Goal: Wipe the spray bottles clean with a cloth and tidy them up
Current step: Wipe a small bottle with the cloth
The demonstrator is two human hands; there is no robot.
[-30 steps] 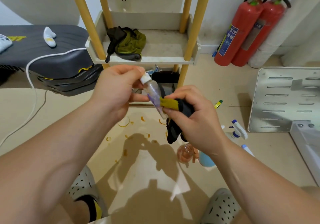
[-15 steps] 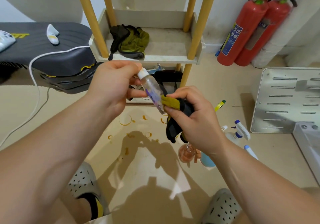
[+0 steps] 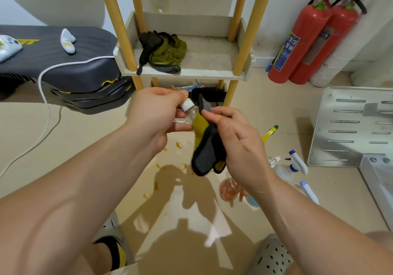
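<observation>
My left hand (image 3: 157, 113) pinches one small bottle (image 3: 191, 113) in its fingers; my right hand's (image 3: 240, 147) fingers curl round the cloth (image 3: 207, 147), pressed against it. I judge the other bottles (image 3: 294, 164), at four o'clock on the floor (image 3: 85, 147), await wiping.

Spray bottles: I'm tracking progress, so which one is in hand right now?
The small clear bottle with the white cap, pinched by the left hand against the cloth; the other bottles are down on the floor.
</observation>
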